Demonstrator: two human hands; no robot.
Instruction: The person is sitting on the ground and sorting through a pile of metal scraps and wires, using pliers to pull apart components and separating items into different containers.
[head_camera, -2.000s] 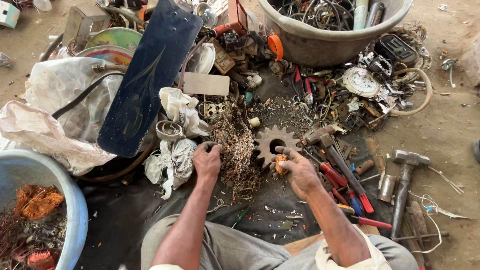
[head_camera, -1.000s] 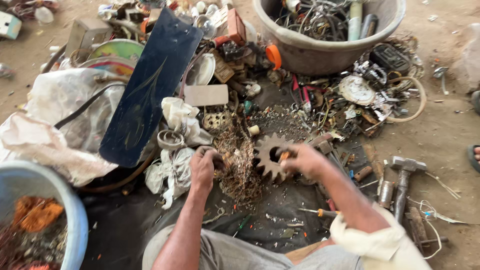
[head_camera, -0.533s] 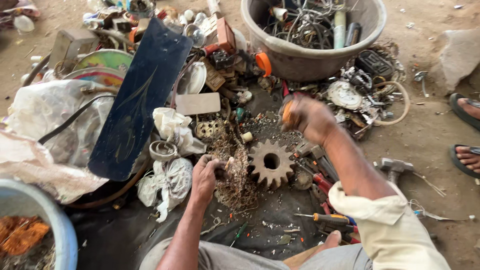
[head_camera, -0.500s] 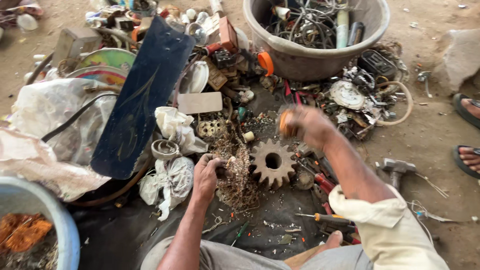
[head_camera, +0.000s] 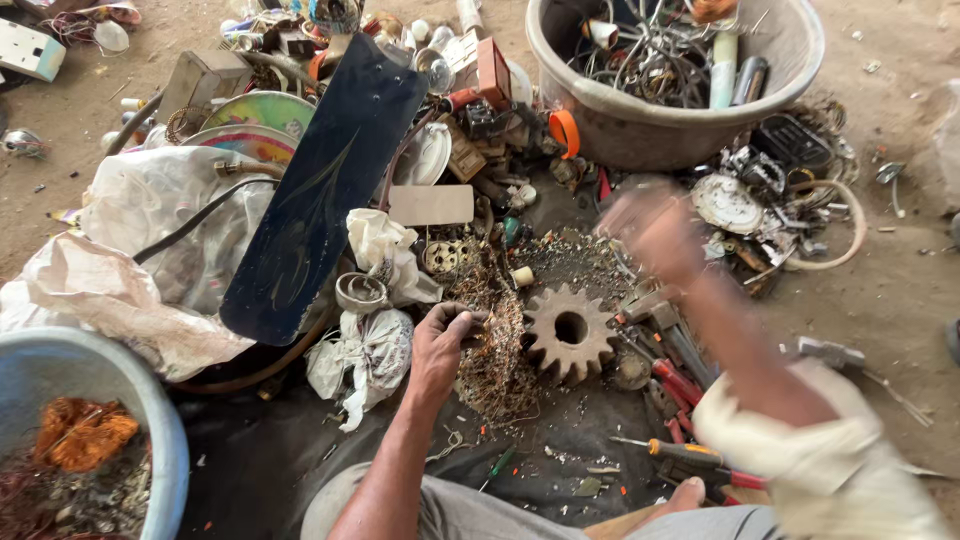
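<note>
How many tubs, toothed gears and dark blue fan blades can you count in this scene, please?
Tubs: 2, a grey one full of scrap metal, a blue one at lower left.
Toothed gears: 1, rusty, beside the left hand.
Dark blue fan blades: 1.
Total: 4

I observed a dark ground sheet (head_camera: 250, 460) on dirt, bearing a rusty gear (head_camera: 568, 331), a wire tangle (head_camera: 495, 365) and a grey tub (head_camera: 640, 125).
</note>
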